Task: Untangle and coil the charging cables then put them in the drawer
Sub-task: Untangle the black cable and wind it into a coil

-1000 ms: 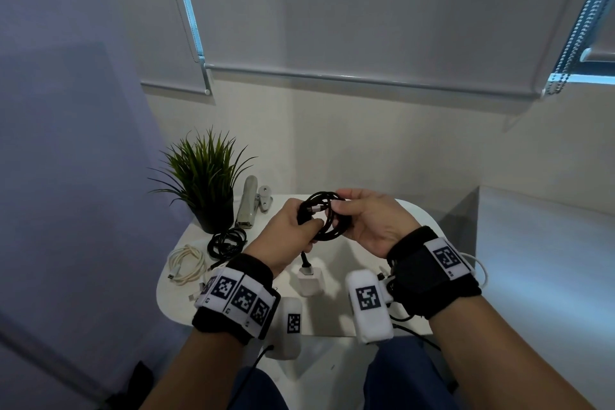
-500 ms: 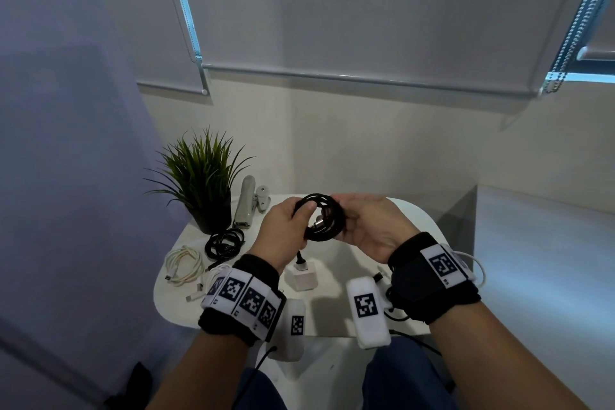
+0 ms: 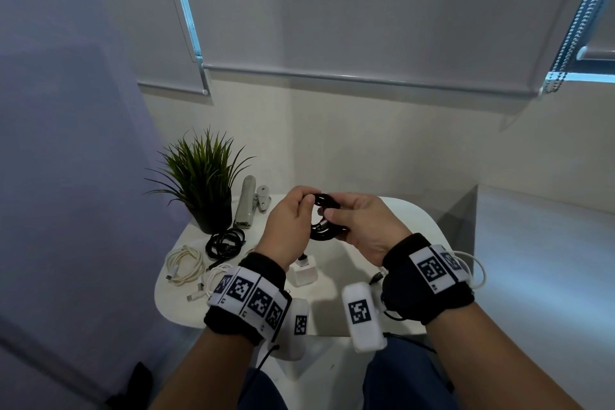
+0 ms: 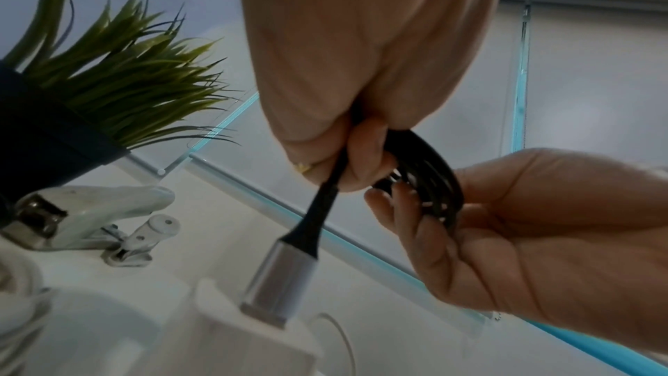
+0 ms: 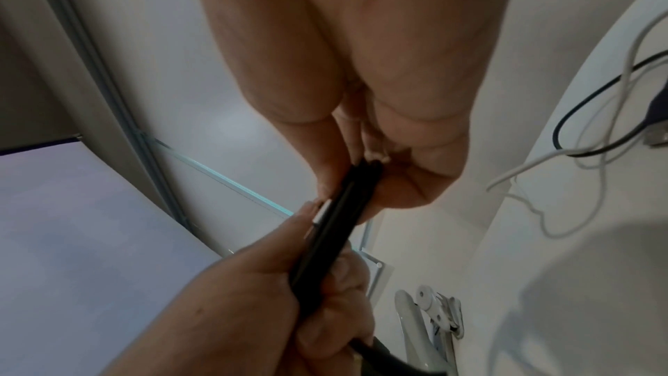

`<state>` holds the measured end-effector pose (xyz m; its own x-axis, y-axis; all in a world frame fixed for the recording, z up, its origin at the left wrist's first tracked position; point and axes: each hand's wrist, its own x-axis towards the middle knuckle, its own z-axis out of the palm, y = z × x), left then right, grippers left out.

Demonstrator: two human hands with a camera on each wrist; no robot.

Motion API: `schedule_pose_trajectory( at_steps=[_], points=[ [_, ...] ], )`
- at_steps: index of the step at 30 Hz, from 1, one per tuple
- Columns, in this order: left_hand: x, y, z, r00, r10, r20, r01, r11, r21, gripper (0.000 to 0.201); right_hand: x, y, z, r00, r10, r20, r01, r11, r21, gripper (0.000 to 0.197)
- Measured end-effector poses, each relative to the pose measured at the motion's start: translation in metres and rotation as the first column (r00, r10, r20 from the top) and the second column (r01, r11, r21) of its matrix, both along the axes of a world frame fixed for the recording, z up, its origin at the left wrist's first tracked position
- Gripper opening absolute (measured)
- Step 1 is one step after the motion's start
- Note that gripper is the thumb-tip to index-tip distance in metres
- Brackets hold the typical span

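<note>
Both hands hold a coiled black cable (image 3: 324, 220) above the white table (image 3: 412, 220). My left hand (image 3: 293, 220) grips the coil's left side, my right hand (image 3: 361, 223) pinches its right side. In the left wrist view the black cable (image 4: 430, 170) runs through the left fingers down to a silver plug (image 4: 278, 276) seated in a white charger block (image 4: 253, 345). That charger block (image 3: 304, 275) hangs just over the table. In the right wrist view the coil (image 5: 336, 228) is seen edge-on between both hands. A second black coil (image 3: 224, 243) and a white coil (image 3: 184, 265) lie at the table's left.
A potted green plant (image 3: 203, 183) stands at the back left, with a grey stapler (image 3: 244, 206) and a small metal clip (image 3: 263, 198) beside it. Loose white cable (image 3: 206, 283) lies near the left front edge. More white and black cable (image 5: 593, 130) trails at the table's right.
Both hands have turned the black coil and drawn closer together around it. The charger block hanging below has risen slightly and the loose tail has shortened.
</note>
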<state>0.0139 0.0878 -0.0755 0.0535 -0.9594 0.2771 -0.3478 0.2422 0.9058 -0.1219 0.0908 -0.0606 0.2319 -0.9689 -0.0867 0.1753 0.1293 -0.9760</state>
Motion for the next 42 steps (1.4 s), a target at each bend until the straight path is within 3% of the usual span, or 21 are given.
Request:
schedule_pose_trajectory(
  at_steps=[5, 8, 11, 15, 19, 23, 28, 32, 37, 39, 42],
  points=[
    [0.005, 0.007, -0.004, 0.963, -0.087, -0.253, 0.121, 0.986, 0.118, 0.017, -0.003, -0.006, 0.002, 0.998, -0.034, 0.049, 0.032, 0.998, 0.046, 0.028],
    [0.011, 0.015, -0.01, 0.939, -0.085, -0.334, 0.15, 0.973, 0.174, 0.027, -0.003, -0.012, 0.003, 0.989, -0.078, 0.13, 0.066, 0.993, 0.093, 0.031],
    [0.02, 0.021, -0.023, 0.956, -0.06, -0.288, 0.121, 0.973, 0.197, 0.03, -0.002, -0.017, 0.003, 0.979, -0.103, 0.177, 0.077, 0.985, 0.152, 0.032],
    [0.032, 0.022, -0.039, 0.991, -0.07, -0.113, 0.096, 0.964, 0.249, 0.005, 0.007, -0.025, -0.005, 0.975, -0.137, 0.172, 0.098, 0.972, 0.215, 0.031],
    [0.046, 0.016, -0.049, 0.985, -0.113, 0.133, 0.054, 0.923, 0.382, 0.022, 0.018, -0.031, -0.018, 0.979, -0.158, 0.127, 0.121, 0.958, 0.261, 0.028],
    [0.049, 0.013, -0.05, 0.989, -0.062, 0.137, -0.006, 0.892, 0.452, 0.024, 0.03, -0.037, -0.032, 0.981, -0.186, 0.057, 0.16, 0.937, 0.31, 0.025],
    [0.043, 0.011, -0.055, 0.997, 0.078, -0.026, -0.056, 0.875, 0.48, 0.029, 0.041, -0.039, -0.052, 0.968, -0.247, 0.036, 0.211, 0.888, 0.409, 0.006],
    [0.038, 0.011, -0.057, 0.986, 0.122, -0.113, -0.049, 0.864, 0.502, 0.036, 0.048, -0.04, -0.066, 0.968, -0.245, -0.05, 0.241, 0.861, 0.448, 0.007],
    [0.033, 0.013, -0.055, 0.993, 0.112, 0.023, -0.108, 0.852, 0.512, 0.068, 0.048, -0.041, -0.07, 0.966, -0.216, -0.144, 0.257, 0.875, 0.41, 0.015],
    [0.034, 0.013, -0.056, 0.989, 0.093, 0.117, -0.14, 0.857, 0.496, 0.066, 0.049, -0.04, -0.069, 0.965, -0.213, -0.152, 0.257, 0.878, 0.403, 0.017],
    [0.036, 0.015, -0.05, 0.958, 0.032, 0.286, -0.168, 0.869, 0.465, 0.054, 0.05, -0.039, -0.071, 0.933, -0.127, -0.337, 0.227, 0.934, 0.277, 0.021]
  ],
)
